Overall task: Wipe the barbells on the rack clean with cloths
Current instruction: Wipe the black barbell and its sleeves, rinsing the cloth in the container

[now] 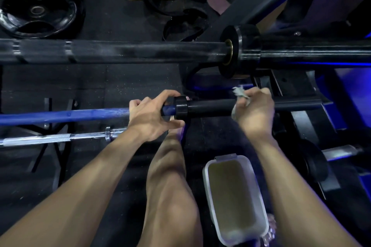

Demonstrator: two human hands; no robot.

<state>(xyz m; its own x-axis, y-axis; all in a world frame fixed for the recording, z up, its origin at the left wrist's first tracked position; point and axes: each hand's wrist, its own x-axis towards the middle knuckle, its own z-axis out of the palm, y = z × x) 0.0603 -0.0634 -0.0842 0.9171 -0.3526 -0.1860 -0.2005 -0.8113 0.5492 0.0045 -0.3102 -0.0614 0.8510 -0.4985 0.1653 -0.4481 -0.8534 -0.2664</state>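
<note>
The person is wiping the blue barbell (pixel 60 115), the middle one on the rack: the left hand (pixel 149 115) is gripping beside its collar while the right hand (pixel 254 110), further out along its black sleeve (pixel 208 107), is clutching the cloth (pixel 240 94) round it, likely needing sliding next.

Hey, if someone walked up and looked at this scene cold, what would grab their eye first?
Probably the two hands at centre on the blue barbell: the left hand grips it by the black collar, while the right hand wraps a grey cloth round its black sleeve. Above them, a thick black barbell spans the whole frame. Low at right, an open plastic container sits on the floor.
</note>
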